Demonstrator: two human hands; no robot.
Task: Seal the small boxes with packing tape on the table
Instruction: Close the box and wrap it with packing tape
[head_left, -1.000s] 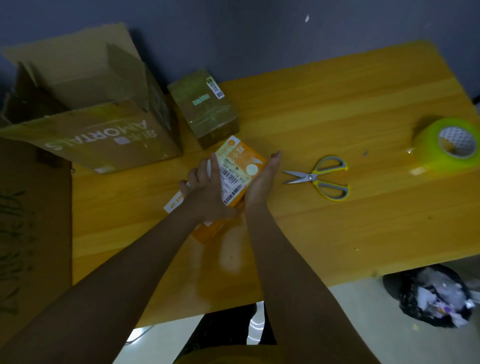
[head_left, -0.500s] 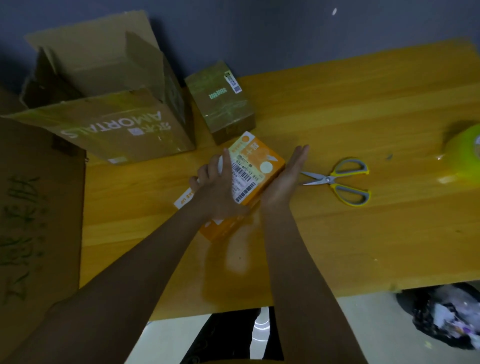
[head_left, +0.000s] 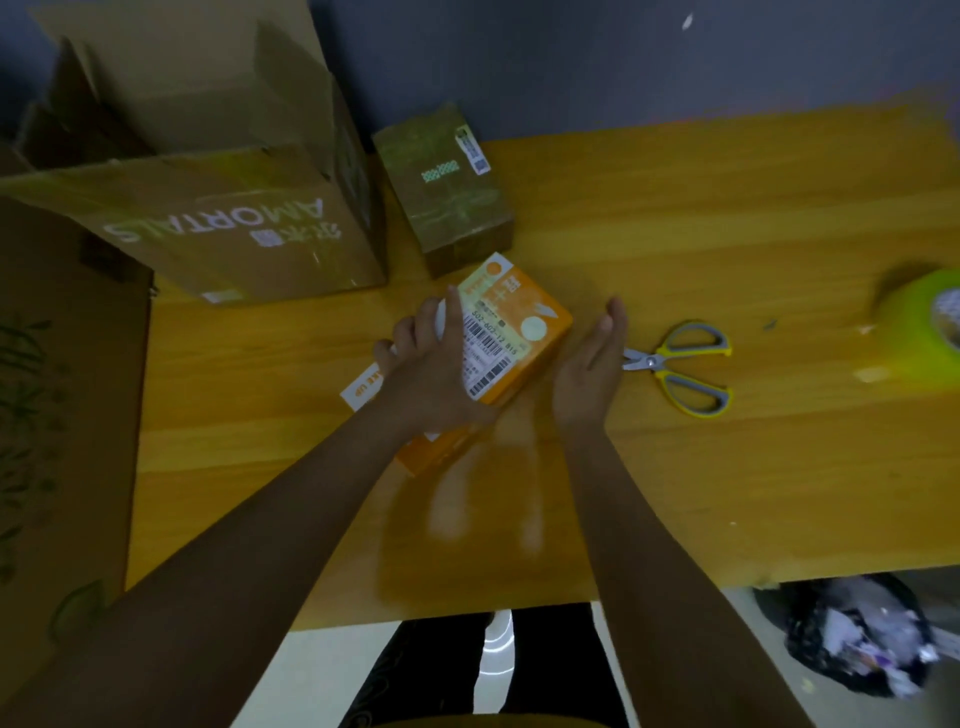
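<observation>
Both forearms reach in over the near edge of the table (head_left: 727, 493). Toward the middle of the table lies the orange box (head_left: 524, 332), turned at an angle, a barcode label on its top face. The left hand (head_left: 431, 374) rests on the box's top, fingers laid over its left side and holding it. The right hand (head_left: 592, 369) stands on edge just beside the box's right side, fingers straight and together — whether it touches the box cannot be told. Right of that hand lie scissors (head_left: 685, 369) with yellow and grey handles, blades pointing at the hand. At the right edge sits a roll of packing tape (head_left: 919, 327), partly out of view. Beyond the orange box, near the far edge, stands a taped brown box (head_left: 447, 192) — and left of it a large open carton (head_left: 234, 197).
</observation>
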